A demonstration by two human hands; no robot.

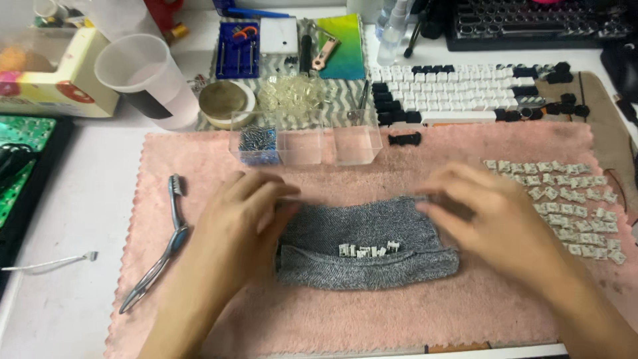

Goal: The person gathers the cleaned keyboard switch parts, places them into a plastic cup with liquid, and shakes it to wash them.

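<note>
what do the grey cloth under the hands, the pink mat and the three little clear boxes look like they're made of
The grey folded cloth looks like woven or knitted fabric: a fine herringbone texture shows, with soft folds. The pink mat seems a fuzzy, towel-like textile, matte, with a scalloped edge. The three small clear boxes look like hard transparent plastic, probably acrylic: see-through walls with glossy edges.
</note>
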